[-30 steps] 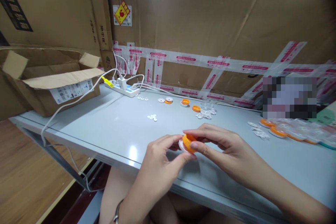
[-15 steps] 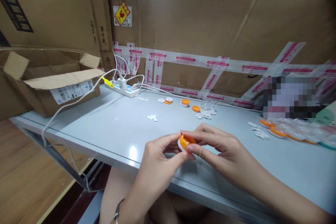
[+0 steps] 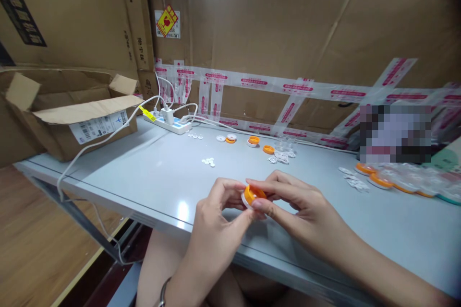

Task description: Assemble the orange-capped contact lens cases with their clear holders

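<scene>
Both hands meet over the front middle of the grey table (image 3: 144, 168), pinching one small round orange-and-white cap (image 3: 251, 195). My left hand (image 3: 216, 216) grips it from the left with thumb and fingers. My right hand (image 3: 298, 211) holds it from the right, fingers curled over its top. More orange and white caps (image 3: 254, 140) lie farther back, beside a little heap of small white discs (image 3: 209, 161) and clear pieces (image 3: 284, 151).
An open cardboard box (image 3: 72, 115) sits at the table's left end. A white power strip (image 3: 167, 122) with cables lies at the back. Orange caps in clear wrapping (image 3: 399, 182) are at the right. Taped cardboard walls (image 3: 288, 33) stand behind. The wooden floor (image 3: 32, 244) is lower left.
Both hands have shifted slightly left and farther from me with the cap; the cap has turned between the fingers, and less of its white part shows.
</scene>
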{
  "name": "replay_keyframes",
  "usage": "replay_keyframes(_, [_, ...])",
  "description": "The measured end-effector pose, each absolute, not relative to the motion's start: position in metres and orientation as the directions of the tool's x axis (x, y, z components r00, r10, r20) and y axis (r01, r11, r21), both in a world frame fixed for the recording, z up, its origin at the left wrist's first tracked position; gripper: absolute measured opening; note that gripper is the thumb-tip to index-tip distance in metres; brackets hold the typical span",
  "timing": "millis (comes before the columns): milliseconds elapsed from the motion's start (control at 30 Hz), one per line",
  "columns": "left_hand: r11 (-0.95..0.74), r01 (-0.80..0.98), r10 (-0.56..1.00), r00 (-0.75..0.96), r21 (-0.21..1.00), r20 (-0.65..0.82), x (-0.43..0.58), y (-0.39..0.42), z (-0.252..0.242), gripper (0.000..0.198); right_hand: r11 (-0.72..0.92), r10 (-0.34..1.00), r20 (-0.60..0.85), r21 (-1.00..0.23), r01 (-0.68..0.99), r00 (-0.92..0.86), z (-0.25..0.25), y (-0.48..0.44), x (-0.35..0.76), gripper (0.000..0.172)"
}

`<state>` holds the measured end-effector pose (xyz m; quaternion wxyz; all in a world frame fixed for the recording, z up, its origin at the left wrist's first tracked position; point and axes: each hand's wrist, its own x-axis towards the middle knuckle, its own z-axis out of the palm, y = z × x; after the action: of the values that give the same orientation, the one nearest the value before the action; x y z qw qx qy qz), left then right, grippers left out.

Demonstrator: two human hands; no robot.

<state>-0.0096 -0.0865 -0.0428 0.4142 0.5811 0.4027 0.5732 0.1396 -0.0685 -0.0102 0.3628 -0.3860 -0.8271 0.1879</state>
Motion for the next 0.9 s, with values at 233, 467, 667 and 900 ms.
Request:
replay_keyframes(233, [-0.262,-0.079,0.961,0.065,0.962,0.267,-0.0135,-0.086,-0.0418,0.019,0.725,0.683,0.481,-0.54,0.427,-0.55,-0.004,-0.0702,0.1411,0.03])
replay_keyframes(467, [-0.336,-0.002,0.941,0.029,0.942,0.336,-0.0099,-0.0871,-0.0433,0.019,0.655,0.755,0.478,-0.578,0.486,-0.449,-0.0103,-0.0709,0.1394,0.027])
replay_keyframes(667, [-0.35,0.016,0.936,0.048,0.937,0.349,-0.0092,-0.0863,-0.0399,0.027,0.508,0.854,0.384,-0.761,0.405,-0.351,-0.0109,-0.0699,0.1363,0.025])
replay_keyframes(900, [-0.294,-0.093,0.954,0.025,0.951,0.298,-0.0113,-0.0868,-0.0352,0.023,0.135,0.949,0.103,-0.987,0.092,-0.298,-0.0043,-0.067,0.134,0.028])
